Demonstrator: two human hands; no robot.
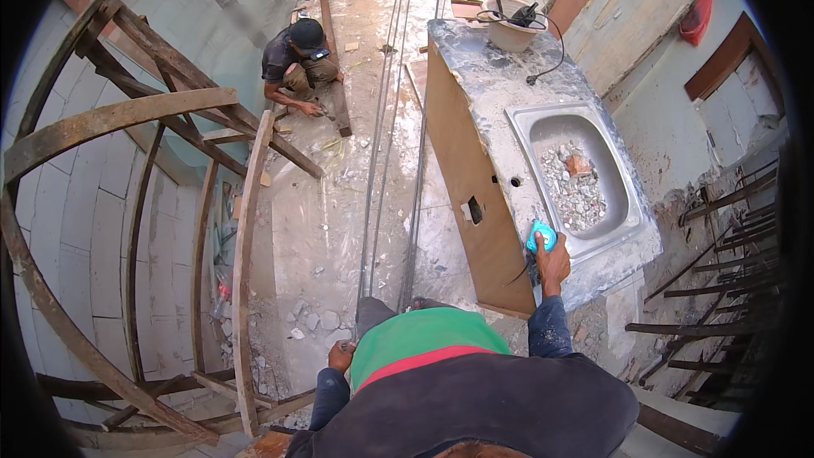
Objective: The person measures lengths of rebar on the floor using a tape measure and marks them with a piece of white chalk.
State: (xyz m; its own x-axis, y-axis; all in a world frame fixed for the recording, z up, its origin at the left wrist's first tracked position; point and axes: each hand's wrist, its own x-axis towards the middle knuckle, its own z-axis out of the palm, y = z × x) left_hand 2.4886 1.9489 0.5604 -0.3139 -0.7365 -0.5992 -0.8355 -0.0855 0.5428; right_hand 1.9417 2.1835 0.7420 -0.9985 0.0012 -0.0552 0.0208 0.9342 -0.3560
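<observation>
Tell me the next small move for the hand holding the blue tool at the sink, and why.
Probably draw the right hand with the blue tool back along the steel sink rim: it sits right at the near corner, where the dusty countertop meets the rim.

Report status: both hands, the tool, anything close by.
Right hand grips small turquoise power tool at steel sink rim. Left hand low, apparently empty. Rubble fills basin.

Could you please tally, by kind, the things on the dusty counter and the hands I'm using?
Steel sink: 1
Bowl: 1
Blue tool, gripped by the right hand: 1
Own hands, with the left hand: 2
Total: 5
</observation>
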